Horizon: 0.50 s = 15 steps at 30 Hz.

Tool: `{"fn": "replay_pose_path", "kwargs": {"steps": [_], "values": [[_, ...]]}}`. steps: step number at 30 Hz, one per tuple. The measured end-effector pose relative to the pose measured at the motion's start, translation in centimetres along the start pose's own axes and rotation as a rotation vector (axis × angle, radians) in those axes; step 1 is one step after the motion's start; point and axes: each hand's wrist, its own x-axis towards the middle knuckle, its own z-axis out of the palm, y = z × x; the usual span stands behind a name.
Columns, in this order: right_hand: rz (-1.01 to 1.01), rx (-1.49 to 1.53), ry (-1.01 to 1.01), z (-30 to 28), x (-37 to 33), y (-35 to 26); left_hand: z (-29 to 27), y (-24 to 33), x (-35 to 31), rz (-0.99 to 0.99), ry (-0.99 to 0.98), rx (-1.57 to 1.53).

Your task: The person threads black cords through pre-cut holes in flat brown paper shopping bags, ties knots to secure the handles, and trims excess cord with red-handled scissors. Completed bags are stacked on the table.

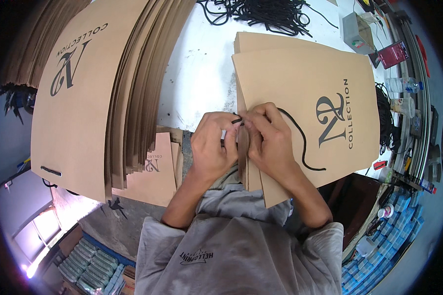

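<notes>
A flat brown paper bag point(300, 83) with black print lies in front of me, its open edge near my body's midline, on top of at least one more bag. A black cord point(304, 137) trails across its face in a curve. At the bag's edge my left hand point(210, 147) is closed, with a short piece of black cord at its fingertips. Opposite it, my right hand point(272, 140) pinches the bag's edge close to the cord. The fingertips nearly meet, and the cord's path between them is partly hidden.
A thick stack of brown bags point(79, 113) stands at left, with a cord handle on the front one. Loose black cords point(270, 14) lie at the table's far side. Along the right are a grey box point(358, 34), a phone point(393, 54), a bottle point(403, 85) and a cup point(402, 106).
</notes>
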Motion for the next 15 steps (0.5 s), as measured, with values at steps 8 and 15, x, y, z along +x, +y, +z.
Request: {"fn": "replay_pose_path", "kwargs": {"steps": [8,15], "values": [[0.301,0.360,-0.215,-2.6,0.6,0.5,0.3,0.1,1.0,-0.426,0.000,-0.632],[0.312,0.564,-0.069,-1.3,0.2,1.0,0.7,-0.9,-0.1,-0.320,-0.135,-0.590]]}}
